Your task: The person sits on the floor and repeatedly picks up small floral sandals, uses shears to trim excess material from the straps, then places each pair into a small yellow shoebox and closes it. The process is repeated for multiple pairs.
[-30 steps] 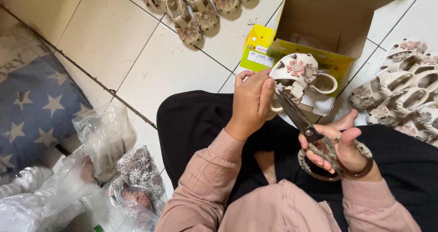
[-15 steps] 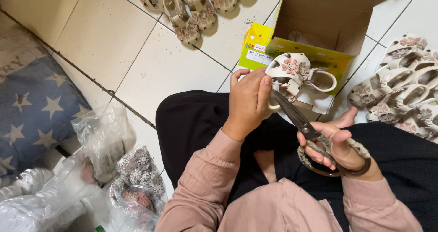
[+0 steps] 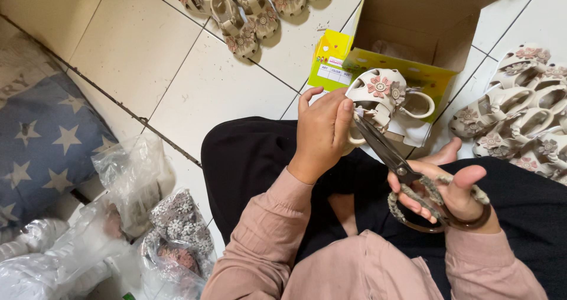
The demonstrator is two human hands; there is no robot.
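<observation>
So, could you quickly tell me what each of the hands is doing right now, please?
Left hand: closed on the cream flowered sandal.
Right hand: closed on the handles of the scissors, blades at the sandal.

Bare tiled floor (image 3: 195,81) lies open to the left; the open cardboard box (image 3: 425,34) and sandal rows (image 3: 520,123) crowd ahead and right

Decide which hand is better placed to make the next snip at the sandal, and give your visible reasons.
The right hand: its fingers are already through the scissors handles, blades pointing at the sandal. The left hand is busy gripping the sandal steady.
</observation>
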